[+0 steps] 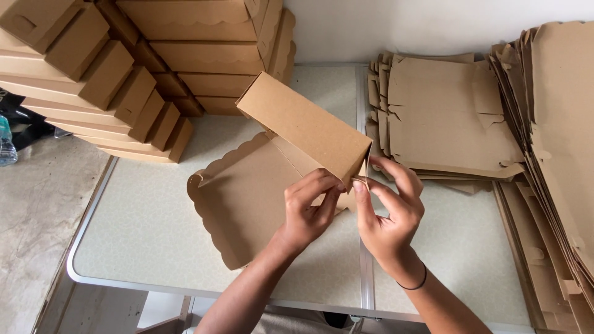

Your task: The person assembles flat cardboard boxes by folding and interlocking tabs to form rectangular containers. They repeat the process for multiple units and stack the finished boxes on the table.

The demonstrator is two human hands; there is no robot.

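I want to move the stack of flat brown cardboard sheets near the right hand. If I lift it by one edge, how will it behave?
The stack of flat brown cardboard sheets would probably sag and fan apart, since the sheets lie loose and their edges are uneven. It likely feels light, being thin card. The cut tabs along its sides might snag or bend, so supporting it from below seems safer.

We see a pale speckled surface (148,229) with a metal rim; on it lie stacked folded brown boxes (124,93) and piles of flat cardboard blanks (442,117).
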